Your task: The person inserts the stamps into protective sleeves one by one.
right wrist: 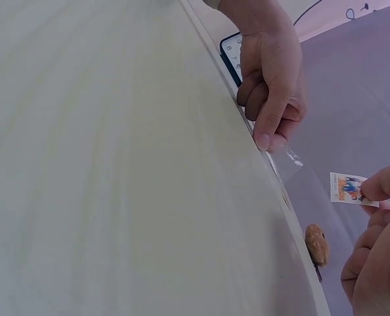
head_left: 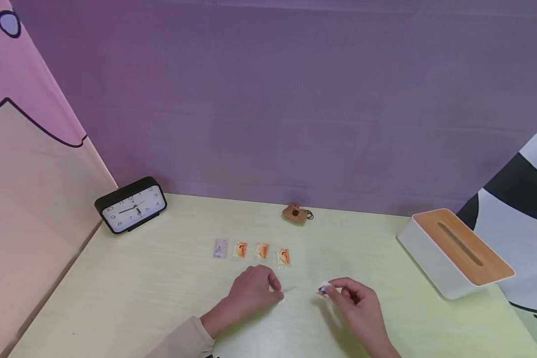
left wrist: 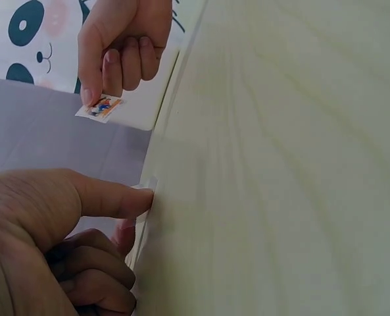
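My left hand [head_left: 256,289] pinches a small clear plastic sleeve [right wrist: 287,163] between thumb and index finger, low over the table. To its right, my right hand [head_left: 360,306] holds a small postage stamp [right wrist: 343,187] by one edge. White borders surround the stamp's orange and blue figures, and its face shows in both wrist views. A gap separates the stamp from the sleeve. Beyond the hands lies a row of small stamps in clear sleeves: a purple one [head_left: 221,248] at the left, then three orange ones, with the rightmost orange stamp [head_left: 283,256] nearest my left hand.
A black-framed clock [head_left: 134,206] stands at the back left. Near the back edge lies a small brown pouch-like item [head_left: 295,214] with a loop. A white tissue box with a wooden lid [head_left: 463,246] stands at the right. Purple cloth [head_left: 295,99] hangs behind the table.
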### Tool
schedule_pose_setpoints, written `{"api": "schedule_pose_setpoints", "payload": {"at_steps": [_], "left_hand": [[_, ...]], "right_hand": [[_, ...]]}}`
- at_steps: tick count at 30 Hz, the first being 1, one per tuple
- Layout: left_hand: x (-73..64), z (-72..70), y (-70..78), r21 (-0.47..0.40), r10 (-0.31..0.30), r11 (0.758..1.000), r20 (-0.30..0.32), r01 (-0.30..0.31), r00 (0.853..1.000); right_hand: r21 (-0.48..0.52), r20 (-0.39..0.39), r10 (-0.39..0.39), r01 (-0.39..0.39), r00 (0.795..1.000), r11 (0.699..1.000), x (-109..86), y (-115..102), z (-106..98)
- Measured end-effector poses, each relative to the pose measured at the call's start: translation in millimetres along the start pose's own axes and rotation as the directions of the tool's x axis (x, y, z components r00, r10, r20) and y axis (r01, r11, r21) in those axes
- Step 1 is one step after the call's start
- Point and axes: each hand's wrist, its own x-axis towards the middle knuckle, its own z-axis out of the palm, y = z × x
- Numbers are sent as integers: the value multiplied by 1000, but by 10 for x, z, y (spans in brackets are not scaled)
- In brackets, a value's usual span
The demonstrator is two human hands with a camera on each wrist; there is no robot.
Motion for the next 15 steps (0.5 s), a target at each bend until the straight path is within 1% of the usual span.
{"api": "schedule_pose_setpoints", "payload": {"at_steps": [4, 8, 11, 15], "left_hand": [[-14, 25, -30, -50, 17, 999, -33, -18, 999], [-21, 56, -76, -126, 37, 991, -69, -46, 997], [-38, 62, -100, -180, 41, 982, -77, -54, 996], [-79, 50, -112, -244, 25, 969, -76, -43, 997]], "right_hand": [[9, 10, -3, 3, 1000, 1000, -1, -8, 28], [10, 14, -8, 8, 1000, 1000, 4, -22, 60], [11, 15, -3, 3, 1000, 1000, 6, -45, 87], [29, 10, -2, 2, 1000, 1000, 0, -74, 124]]}}
